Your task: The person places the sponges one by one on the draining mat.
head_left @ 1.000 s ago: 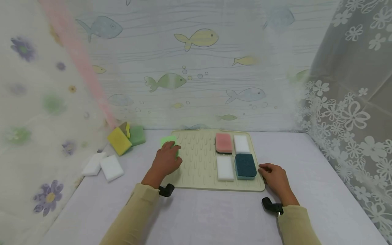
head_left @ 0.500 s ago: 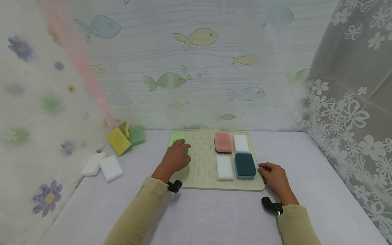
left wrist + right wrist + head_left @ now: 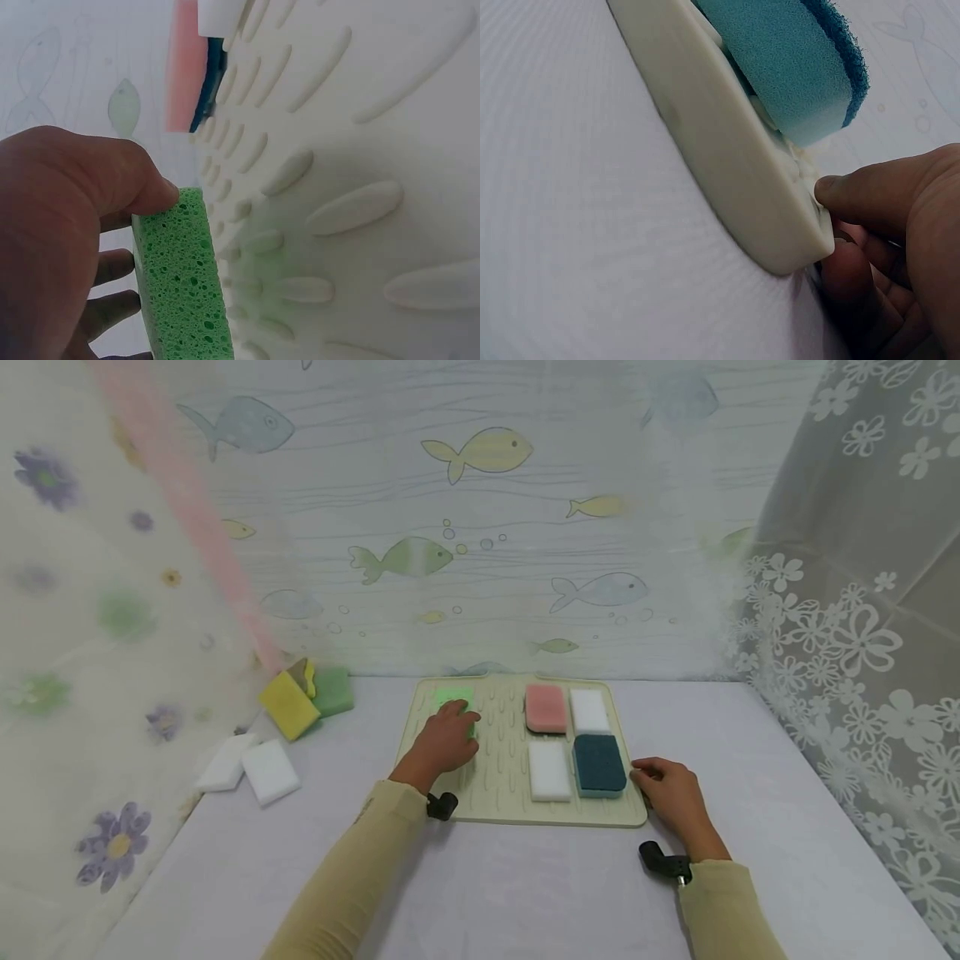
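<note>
A green sponge (image 3: 184, 277) is pinched by my left hand (image 3: 442, 742), with the thumb on one side and the fingers on the other. It is over the back left part of a cream ridged drying mat (image 3: 501, 793); I cannot tell whether it touches the ridges. My right hand (image 3: 675, 797) pinches the mat's right edge, thumb on top and fingertips below, as the right wrist view shows. Beside that hand, a blue sponge (image 3: 599, 764) lies on the mat. Left of it is a white sponge (image 3: 550, 770). Behind them sit a pink sponge (image 3: 546, 707) and another white sponge (image 3: 591, 710).
At the table's left, a yellow sponge (image 3: 289, 705) leans against a green sponge (image 3: 333, 692). Two white sponges, the nearer one (image 3: 271, 772) overlapping the other, lie in front of these. A fish-patterned curtain (image 3: 480, 543) hangs behind the white-covered table (image 3: 540, 893).
My left hand has carried the green sponge to the right, from the mat's left edge to over the mat. The right hand has stayed at the mat's right edge.
</note>
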Available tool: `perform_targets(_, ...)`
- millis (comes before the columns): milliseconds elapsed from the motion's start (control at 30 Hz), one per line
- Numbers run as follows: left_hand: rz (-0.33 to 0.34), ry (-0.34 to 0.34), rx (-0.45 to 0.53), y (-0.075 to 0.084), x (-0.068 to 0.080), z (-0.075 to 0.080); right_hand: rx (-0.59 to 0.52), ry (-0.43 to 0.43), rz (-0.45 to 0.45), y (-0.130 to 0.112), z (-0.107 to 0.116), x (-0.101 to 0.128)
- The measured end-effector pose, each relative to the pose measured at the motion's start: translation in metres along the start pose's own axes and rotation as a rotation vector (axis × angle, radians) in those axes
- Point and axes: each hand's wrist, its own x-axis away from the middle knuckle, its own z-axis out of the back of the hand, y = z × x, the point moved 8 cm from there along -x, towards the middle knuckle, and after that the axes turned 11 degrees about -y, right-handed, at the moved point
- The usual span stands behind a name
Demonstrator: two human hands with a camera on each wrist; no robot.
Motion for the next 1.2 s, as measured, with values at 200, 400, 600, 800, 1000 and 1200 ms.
perform_targets(200,-0.002,-0.021,-0.007,0.004,-0.009,-0.004,0.014,0.007,0.003,0.001,0.001,-0.001)
perform_targets(400,-0.011,-0.032,-0.005,0.009,-0.020,-0.011,0.013,0.004,0.007,0.002,0.001,0.000)
perform_targets(600,-0.052,-0.006,-0.009,0.017,-0.027,-0.014,0.001,0.003,0.011,0.003,0.001,0.000)
perform_targets(800,-0.083,0.000,-0.020,0.023,-0.033,-0.016,0.007,0.010,0.023,0.001,0.002,0.001)
perform_targets(1000,-0.115,-0.003,-0.053,0.030,-0.041,-0.016,0.014,0.009,0.027,0.001,0.002,0.002)
perform_targets(1200,-0.124,-0.032,-0.049,0.037,-0.047,-0.018,0.005,-0.002,0.014,0.001,0.004,0.003)
